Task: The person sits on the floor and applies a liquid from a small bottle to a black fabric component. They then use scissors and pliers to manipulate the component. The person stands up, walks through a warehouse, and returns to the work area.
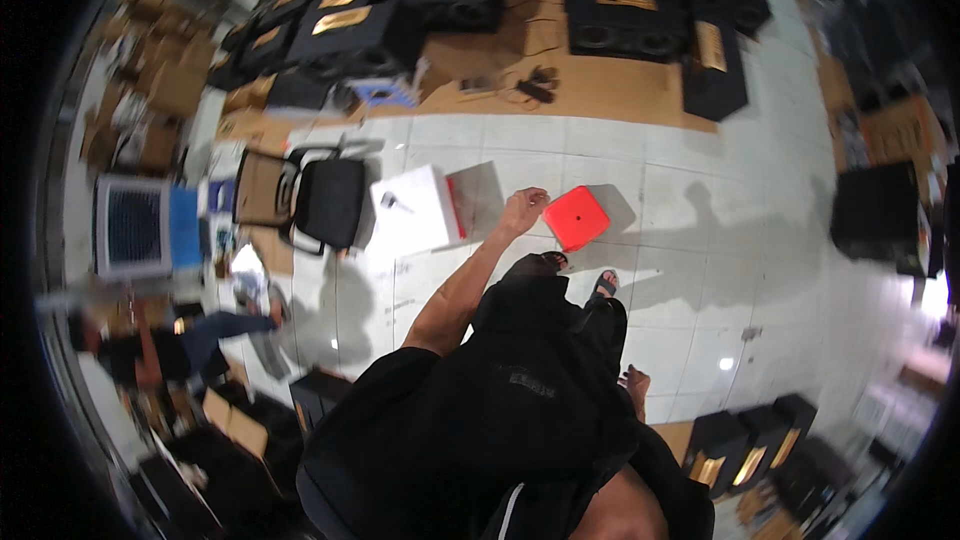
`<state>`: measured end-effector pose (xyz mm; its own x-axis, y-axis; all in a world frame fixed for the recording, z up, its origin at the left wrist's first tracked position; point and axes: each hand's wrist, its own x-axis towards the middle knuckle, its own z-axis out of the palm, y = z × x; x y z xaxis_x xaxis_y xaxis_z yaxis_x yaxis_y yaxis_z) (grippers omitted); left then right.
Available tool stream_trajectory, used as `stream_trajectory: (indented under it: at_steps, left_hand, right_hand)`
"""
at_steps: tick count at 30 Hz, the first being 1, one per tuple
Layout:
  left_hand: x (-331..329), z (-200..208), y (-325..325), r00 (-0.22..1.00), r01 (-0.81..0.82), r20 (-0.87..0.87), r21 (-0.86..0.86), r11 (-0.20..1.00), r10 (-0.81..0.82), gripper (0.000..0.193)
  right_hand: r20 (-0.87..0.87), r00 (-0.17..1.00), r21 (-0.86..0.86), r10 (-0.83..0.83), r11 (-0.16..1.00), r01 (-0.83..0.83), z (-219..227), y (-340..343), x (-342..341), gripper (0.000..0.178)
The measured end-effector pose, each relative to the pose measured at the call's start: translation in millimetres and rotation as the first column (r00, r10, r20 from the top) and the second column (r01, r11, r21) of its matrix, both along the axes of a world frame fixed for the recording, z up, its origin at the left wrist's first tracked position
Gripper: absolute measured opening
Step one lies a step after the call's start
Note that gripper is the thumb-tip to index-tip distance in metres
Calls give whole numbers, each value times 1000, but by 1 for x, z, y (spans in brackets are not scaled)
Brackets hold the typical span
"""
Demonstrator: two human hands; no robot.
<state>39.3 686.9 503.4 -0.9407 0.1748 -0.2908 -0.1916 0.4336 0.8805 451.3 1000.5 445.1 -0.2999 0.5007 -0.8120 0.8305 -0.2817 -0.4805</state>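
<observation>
A red plastic stool (577,219) with a small dark hole in its square top stands on the tiled floor just ahead of my feet. My left hand (524,209) is stretched forward beside the stool's left edge. Its fingers are loosely bent and seem to hold nothing; I cannot tell whether they touch the stool. Down at my right side hangs my right hand (636,381), its fingers apart and nothing in them. My body hides most of the right arm.
Left of the stool are a white box (415,208) and a black office chair (331,202). Black speaker cabinets (625,22) line cardboard at the back, and more cabinets (748,445) stand at lower right. A person (165,348) sits at far left.
</observation>
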Motion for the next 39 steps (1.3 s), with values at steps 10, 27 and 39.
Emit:
stream_trajectory:
  at_steps: [10, 27, 39]
  left_hand:
    - [397, -93, -123, 554, -444, 443, -558, 701, 705, 33]
    - [483, -72, -39, 431, -768, 361, -334, 546, 827, 27]
    - [498, -29, -249, -256, -966, 485, -102, -236, 837, 32]
  right_hand:
    - [-94, 927, 115, 364, 928, -353, 1, 192, -153, 27]
    - [124, 390, 80, 912, 383, -920, 6, -16, -271, 27]
    - [180, -294, 343, 939, -340, -876, 11, -310, -338, 33]
